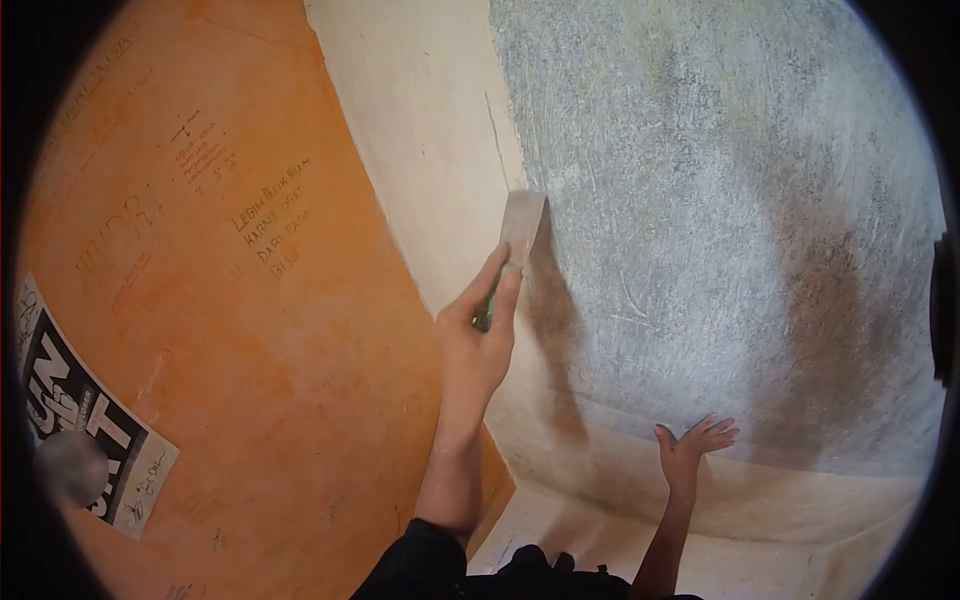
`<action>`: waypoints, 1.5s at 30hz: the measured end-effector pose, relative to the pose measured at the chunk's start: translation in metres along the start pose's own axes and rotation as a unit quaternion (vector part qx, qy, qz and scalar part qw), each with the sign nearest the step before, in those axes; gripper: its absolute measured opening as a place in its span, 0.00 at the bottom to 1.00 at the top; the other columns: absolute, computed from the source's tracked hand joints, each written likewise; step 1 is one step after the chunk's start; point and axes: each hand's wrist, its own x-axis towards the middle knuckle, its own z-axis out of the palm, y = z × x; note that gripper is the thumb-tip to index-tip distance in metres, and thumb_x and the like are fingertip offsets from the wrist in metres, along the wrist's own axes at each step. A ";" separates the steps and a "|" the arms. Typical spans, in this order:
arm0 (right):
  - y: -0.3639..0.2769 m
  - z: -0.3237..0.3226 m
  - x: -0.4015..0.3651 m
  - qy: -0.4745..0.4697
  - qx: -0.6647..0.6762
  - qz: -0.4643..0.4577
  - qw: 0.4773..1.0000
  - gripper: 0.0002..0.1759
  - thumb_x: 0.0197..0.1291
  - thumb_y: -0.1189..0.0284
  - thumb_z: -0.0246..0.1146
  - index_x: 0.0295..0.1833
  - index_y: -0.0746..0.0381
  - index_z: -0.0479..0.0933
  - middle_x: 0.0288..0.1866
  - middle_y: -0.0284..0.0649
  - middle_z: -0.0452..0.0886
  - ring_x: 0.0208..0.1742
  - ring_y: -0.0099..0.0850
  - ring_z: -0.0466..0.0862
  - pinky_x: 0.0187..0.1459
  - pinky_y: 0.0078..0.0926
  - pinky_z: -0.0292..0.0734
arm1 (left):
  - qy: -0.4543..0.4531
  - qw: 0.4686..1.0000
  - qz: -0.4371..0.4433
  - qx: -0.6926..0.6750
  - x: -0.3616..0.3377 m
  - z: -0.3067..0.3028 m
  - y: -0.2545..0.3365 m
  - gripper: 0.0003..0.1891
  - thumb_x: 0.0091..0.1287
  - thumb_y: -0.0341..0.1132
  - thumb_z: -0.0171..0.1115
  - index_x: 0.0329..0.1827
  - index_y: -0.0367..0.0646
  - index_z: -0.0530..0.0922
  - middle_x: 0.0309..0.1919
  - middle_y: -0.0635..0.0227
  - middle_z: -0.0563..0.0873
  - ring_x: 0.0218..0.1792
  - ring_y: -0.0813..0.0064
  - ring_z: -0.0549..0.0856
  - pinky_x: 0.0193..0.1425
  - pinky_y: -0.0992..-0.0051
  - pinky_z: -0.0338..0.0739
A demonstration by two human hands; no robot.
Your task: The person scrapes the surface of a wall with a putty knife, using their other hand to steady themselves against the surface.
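Note:
In my left hand (480, 325) is a putty knife (524, 222), held by its green and dark handle with the fingers closed round it and one finger stretched along the blade. The broad metal blade points up. Its tip lies at the border between a cream strip (415, 130) and a grey, rough-textured wall (690, 230), near a thin crack running upward. Lower right, my right hand (685, 455) is spread with its fingers apart, at the lower edge of the grey surface. Nothing is in it.
An orange wall (300, 370) with handwriting fills the left side. A black and white poster (125, 460) is stuck on it, partly covered by a blurred round grey spot. Below the grey area runs a cream band (780, 500). Shadows fall across the grey wall.

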 end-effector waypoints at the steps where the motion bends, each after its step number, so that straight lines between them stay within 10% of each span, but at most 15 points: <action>1: -0.001 -0.001 0.001 0.003 0.001 -0.003 1.000 0.67 0.64 0.47 0.66 0.80 0.65 0.19 0.77 0.73 0.12 0.76 0.73 0.11 0.68 0.76 0.11 | 0.003 1.000 -0.012 0.004 0.002 -0.002 0.011 0.22 0.76 0.44 0.62 0.68 0.43 0.79 0.23 0.84 0.71 0.23 0.90 0.65 0.27 0.83 0.57; 22: 0.001 -0.001 -0.003 -0.004 0.012 0.019 1.000 0.68 0.64 0.44 0.65 0.80 0.63 0.19 0.77 0.74 0.12 0.75 0.75 0.12 0.68 0.78 0.12 | 0.011 1.000 -0.013 0.002 -0.004 -0.015 0.013 0.21 0.77 0.42 0.60 0.67 0.40 0.79 0.32 0.78 0.84 0.25 0.89 0.68 0.30 0.84 0.64; 26: -0.005 0.000 0.005 0.003 0.024 0.019 1.000 0.68 0.64 0.43 0.65 0.80 0.63 0.18 0.76 0.77 0.12 0.74 0.77 0.12 0.67 0.79 0.12 | 0.051 0.978 0.201 0.024 0.035 0.016 -0.002 0.22 0.76 0.44 0.61 0.66 0.40 0.80 0.24 0.81 0.75 0.24 0.89 0.65 0.27 0.82 0.59; 30: -0.004 -0.001 0.002 0.001 0.020 0.019 1.000 0.67 0.64 0.46 0.66 0.80 0.65 0.20 0.77 0.74 0.12 0.76 0.72 0.10 0.68 0.75 0.11 | 0.046 0.997 0.065 -0.018 0.049 0.011 0.062 0.23 0.75 0.46 0.62 0.68 0.44 0.80 0.22 0.81 0.71 0.23 0.88 0.62 0.26 0.81 0.56; 37: 0.005 0.007 -0.001 0.003 0.003 0.001 1.000 0.68 0.63 0.46 0.67 0.80 0.65 0.20 0.77 0.74 0.11 0.76 0.72 0.10 0.68 0.76 0.11 | 0.029 0.999 -0.024 -0.017 -0.018 0.006 -0.001 0.24 0.76 0.46 0.61 0.68 0.39 0.79 0.23 0.81 0.70 0.23 0.89 0.65 0.26 0.84 0.57; 45: 0.011 0.005 -0.005 -0.016 0.006 0.008 1.000 0.69 0.63 0.44 0.66 0.80 0.66 0.19 0.76 0.74 0.10 0.75 0.73 0.10 0.67 0.77 0.10 | 0.037 0.999 0.031 -0.016 0.028 0.015 0.033 0.24 0.77 0.44 0.61 0.68 0.38 0.78 0.20 0.84 0.66 0.21 0.91 0.62 0.24 0.82 0.52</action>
